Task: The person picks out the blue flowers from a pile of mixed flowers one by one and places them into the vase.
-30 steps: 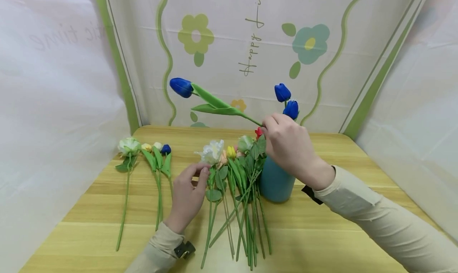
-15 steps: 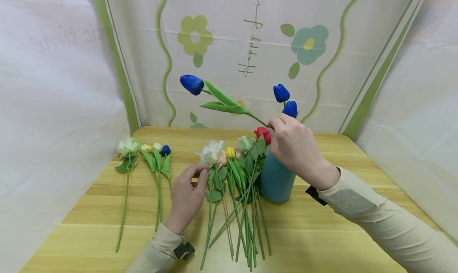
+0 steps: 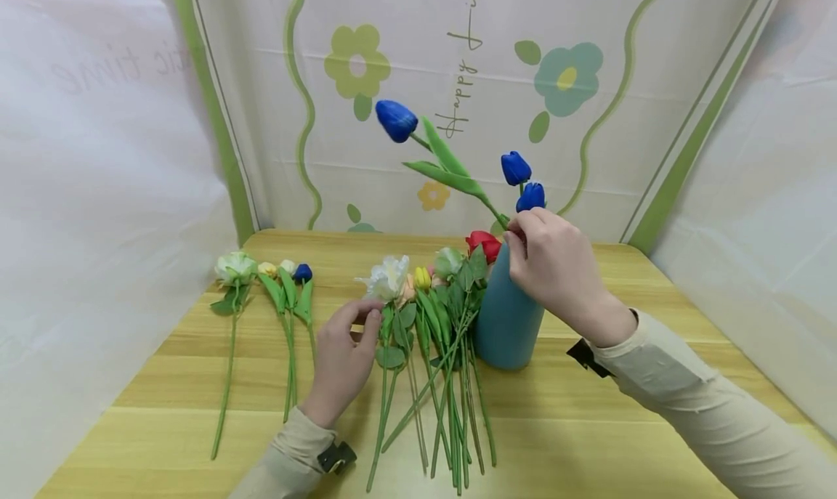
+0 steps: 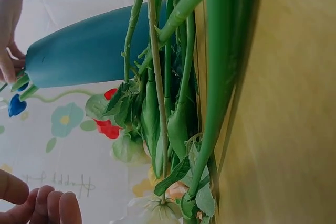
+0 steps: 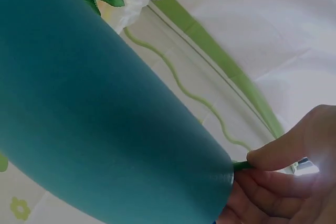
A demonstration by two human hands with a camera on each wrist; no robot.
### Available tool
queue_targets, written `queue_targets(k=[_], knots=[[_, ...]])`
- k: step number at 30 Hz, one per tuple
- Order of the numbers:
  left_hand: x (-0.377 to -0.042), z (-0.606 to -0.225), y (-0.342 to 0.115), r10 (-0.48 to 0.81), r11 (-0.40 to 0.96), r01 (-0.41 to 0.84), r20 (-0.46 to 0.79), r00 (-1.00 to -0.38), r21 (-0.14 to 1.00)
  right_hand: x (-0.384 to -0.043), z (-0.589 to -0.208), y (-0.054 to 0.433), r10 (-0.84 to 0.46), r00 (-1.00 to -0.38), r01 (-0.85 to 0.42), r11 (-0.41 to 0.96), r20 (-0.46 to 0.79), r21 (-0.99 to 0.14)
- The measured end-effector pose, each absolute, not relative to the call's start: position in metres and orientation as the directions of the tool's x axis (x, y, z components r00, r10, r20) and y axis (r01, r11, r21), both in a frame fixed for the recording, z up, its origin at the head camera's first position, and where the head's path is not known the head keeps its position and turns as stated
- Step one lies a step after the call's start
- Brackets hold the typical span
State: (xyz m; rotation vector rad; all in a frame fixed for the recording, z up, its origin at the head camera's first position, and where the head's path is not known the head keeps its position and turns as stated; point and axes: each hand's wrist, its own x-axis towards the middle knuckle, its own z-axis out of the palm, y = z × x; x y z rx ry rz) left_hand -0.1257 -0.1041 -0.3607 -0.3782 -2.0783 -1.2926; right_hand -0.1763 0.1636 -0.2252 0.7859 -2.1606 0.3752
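At the mouth of the blue vase (image 3: pixel 508 317), my right hand (image 3: pixel 556 266) pinches the green stem of a blue tulip (image 3: pixel 397 121), whose bloom leans up and to the left. In the right wrist view, thumb and fingers hold the stem (image 5: pixel 242 166) right at the vase's rim. Two other blue tulips (image 3: pixel 516 168) stand up from the vase behind the hand. My left hand (image 3: pixel 343 357) is beside the white flower (image 3: pixel 387 277) at the left of the flower pile, its fingers loosely bent and nothing between them in the left wrist view.
A pile of loose flowers, with a yellow tulip (image 3: pixel 422 278) and a red flower (image 3: pixel 482 245), lies left of the vase, stems toward the front. Farther left on the wooden table (image 3: pixel 163 412) lie a pale green rose (image 3: pixel 236 268) and several tulips (image 3: pixel 288 288). Printed curtains (image 3: pixel 405 63) surround the table.
My right hand has moved rightward, and the tulip it holds has swung more upright, its bloom going up and right. The left hand stays in place.
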Motion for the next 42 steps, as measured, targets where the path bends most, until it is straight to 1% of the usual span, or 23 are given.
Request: queue_targets(k=[7,10,12,19,25,28,34,42], knots=[[-0.126,-0.362,-0.105,-0.097,0.464,0.543,0.649,-0.755,0.700,-0.181,-0.227,0.173,-0.359,-0.449,-0.628,0.778,0.819,-0.003],[-0.126,-0.362,-0.105,-0.097,0.461,0.542,0.647,-0.756,0.703,-0.182,-0.228,0.178,-0.329,-0.442,-0.622,0.783,0.835,-0.021],[-0.126,-0.362,-0.105,-0.096,0.462,0.542,0.647,-0.756,0.702,-0.182,-0.229,0.180,-0.308,-0.446,-0.620,0.783,0.841,-0.042],[-0.127,-0.362,-0.104,-0.094,0.467,0.544,0.650,-0.754,0.697,-0.183,-0.233,0.187,-0.236,-0.490,-0.611,0.780,0.839,-0.138],[-0.127,-0.362,-0.104,-0.097,0.471,0.535,0.643,-0.759,0.702,-0.184,-0.235,0.190,-0.208,-0.463,-0.623,0.768,0.862,-0.149],[-0.126,-0.362,-0.103,-0.099,0.473,0.529,0.639,-0.763,0.705,-0.184,-0.236,0.192,-0.185,-0.463,-0.624,0.763,0.867,-0.170],[-0.126,-0.361,-0.103,-0.105,0.474,0.518,0.630,-0.769,0.712,-0.183,-0.241,0.195,-0.133,-0.509,-0.596,0.767,0.851,-0.237],[-0.127,-0.362,-0.103,-0.102,0.469,0.518,0.626,-0.773,0.715,-0.183,-0.251,0.200,-0.081,-0.613,-0.545,0.764,0.786,-0.346]])
